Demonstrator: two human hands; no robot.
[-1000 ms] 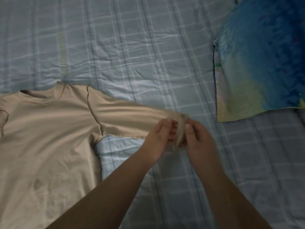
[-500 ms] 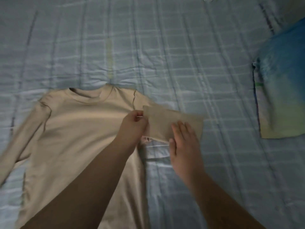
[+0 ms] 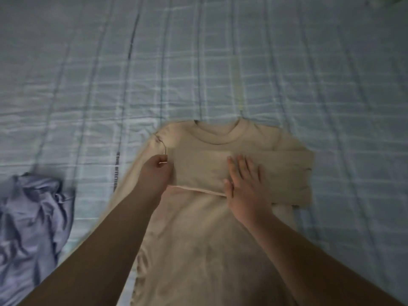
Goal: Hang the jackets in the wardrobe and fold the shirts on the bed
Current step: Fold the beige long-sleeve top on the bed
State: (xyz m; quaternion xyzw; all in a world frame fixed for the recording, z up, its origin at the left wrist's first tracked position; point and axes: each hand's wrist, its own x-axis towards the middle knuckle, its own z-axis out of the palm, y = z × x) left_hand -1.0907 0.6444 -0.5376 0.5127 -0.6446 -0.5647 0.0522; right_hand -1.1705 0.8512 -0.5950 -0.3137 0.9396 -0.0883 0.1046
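Note:
A beige long-sleeved shirt (image 3: pixel 205 239) lies flat on the bed with its collar pointing away from me. Its right sleeve (image 3: pixel 284 173) is folded across the chest, reaching the left shoulder. My left hand (image 3: pixel 155 173) pinches the cuff end of that sleeve near the left shoulder seam. Flat on the folded sleeve at mid chest, fingers spread, rests my right hand (image 3: pixel 244 186). The shirt's left sleeve runs down along the body under my left forearm and is mostly hidden.
The bed is covered by a pale blue checked sheet (image 3: pixel 198 62). A crumpled lilac-blue garment (image 3: pixel 31 221) lies at the left edge of the view, beside the beige shirt.
The right sleeve has been carried leftwards and laid across the chest. My right hand has flattened on it. The view has swung left, so the blue-green folded shirt is out of sight.

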